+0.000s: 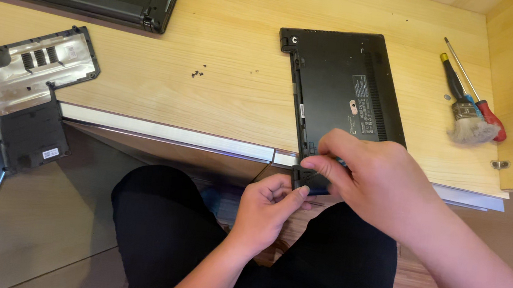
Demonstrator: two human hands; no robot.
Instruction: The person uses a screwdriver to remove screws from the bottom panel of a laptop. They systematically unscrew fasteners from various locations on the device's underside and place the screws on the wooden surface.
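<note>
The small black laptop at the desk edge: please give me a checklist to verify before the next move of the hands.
1. Small black laptop lies flat, underside up: ok.
2. Its near corner overhangs the desk edge: not ok.
3. Left hand supports that corner from below: ok.
4. Right hand pinches the near corner: ok.
5. Loose screws lie apart from the hands: ok.
6. Screwdrivers and brush within reach: ok.

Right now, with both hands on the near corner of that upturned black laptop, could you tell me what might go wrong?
1. The small black laptop overhangs the desk edge at its near end, where the right hand and left hand grip it; a slip could drop it.
2. The loose screws lie unprotected on the wood and could be swept off.
3. The removed bottom cover sits close to the desk's corner and might get knocked.
</note>
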